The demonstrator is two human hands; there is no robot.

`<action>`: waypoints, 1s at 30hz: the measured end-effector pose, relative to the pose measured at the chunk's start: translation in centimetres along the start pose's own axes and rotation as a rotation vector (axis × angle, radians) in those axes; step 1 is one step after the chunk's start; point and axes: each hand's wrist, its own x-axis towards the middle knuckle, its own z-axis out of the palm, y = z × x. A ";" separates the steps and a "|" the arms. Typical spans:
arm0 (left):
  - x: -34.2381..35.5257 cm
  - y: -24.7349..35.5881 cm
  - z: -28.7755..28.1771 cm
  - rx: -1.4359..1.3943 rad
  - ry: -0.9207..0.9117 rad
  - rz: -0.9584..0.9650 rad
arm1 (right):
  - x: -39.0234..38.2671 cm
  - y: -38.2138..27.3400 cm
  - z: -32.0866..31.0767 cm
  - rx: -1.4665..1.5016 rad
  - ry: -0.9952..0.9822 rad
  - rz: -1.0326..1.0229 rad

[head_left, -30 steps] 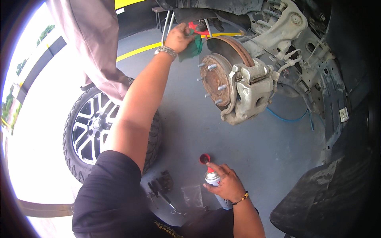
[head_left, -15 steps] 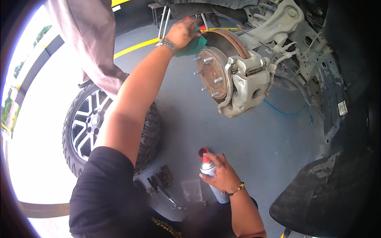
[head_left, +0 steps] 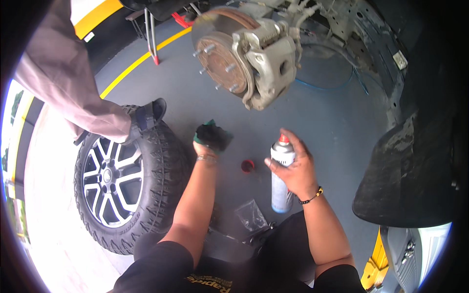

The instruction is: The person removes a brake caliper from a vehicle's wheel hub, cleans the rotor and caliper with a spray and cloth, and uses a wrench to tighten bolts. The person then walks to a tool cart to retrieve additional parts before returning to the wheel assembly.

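Note:
My left hand [head_left: 207, 145] is closed around a dark green rag [head_left: 213, 135], held low over the grey floor below the brake assembly. In my right hand [head_left: 292, 168] I grip a silver spray can [head_left: 281, 178] with a red nozzle, upright, its base near the floor. A rusty brake disc with wheel studs [head_left: 222, 57] and a pale caliper [head_left: 269, 54] hang at the top centre, apart from both hands. A small red cap [head_left: 247, 166] lies on the floor between my hands.
A removed wheel [head_left: 128, 183] with an alloy rim stands at the left, and another person's leg and shoe [head_left: 146, 115] rest on it. A clear plastic bag [head_left: 250, 215] and tools lie near my knees. A black mud flap [head_left: 408, 168] hangs at the right. A yellow line [head_left: 137, 63] crosses the floor.
My left hand has come down from the top of the brake disc, with the rag, to near the floor. My right hand has lifted the spray can slightly toward the centre.

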 end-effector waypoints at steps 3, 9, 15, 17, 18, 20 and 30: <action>-2.6 -5.8 4.2 -0.041 0.026 -0.079 | 0.3 0.4 -0.9 -0.123 0.091 -0.084; -2.0 -4.1 14.6 -0.337 0.002 -0.343 | 0.8 2.3 -2.7 -0.088 0.208 -0.065; 1.5 -3.6 11.2 -0.204 0.251 -0.333 | 0.3 2.3 1.0 -0.201 0.027 -0.230; 3.4 -3.8 11.2 -0.336 0.169 -0.291 | 0.6 3.0 0.9 -0.212 0.071 -0.267; 4.2 -4.0 10.2 -0.495 0.087 -0.230 | 1.0 3.3 1.1 -0.213 0.088 -0.288; 5.0 -3.8 13.1 -0.363 0.211 -0.226 | 1.2 4.6 1.1 -0.250 0.109 -0.301; 8.1 -5.4 16.0 -0.448 0.078 -0.198 | 2.3 6.9 1.5 -0.332 0.182 -0.288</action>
